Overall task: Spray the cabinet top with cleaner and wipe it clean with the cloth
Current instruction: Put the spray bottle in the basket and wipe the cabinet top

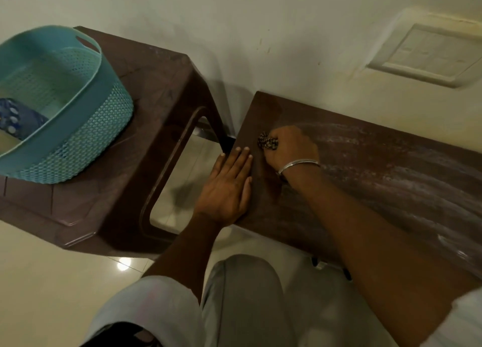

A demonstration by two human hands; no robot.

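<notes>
Wiping the left end of the cabinet top, one hand scrubbing, the other bracing.

The right hand point(289, 148) is clenched around a bunched, dark patterned cloth point(267, 141), pressing it onto the brown cabinet top point(391, 179) near its left end; balling the cloth likely gives firmer pressure on the film; the left hand point(228, 187) lies flat and released, fingers straight, on the top's near-left corner, seemingly to steady the person leaning in; pale streaks run across the surface to the right, so I judge that stretch is not yet wiped; a metal bangle point(300, 165) sits on the right wrist; a teal basket point(78, 127) stands well apart on the brown plastic stool point(161, 90) to the left, probably parked clear of the work; no spray bottle is visible.
</notes>
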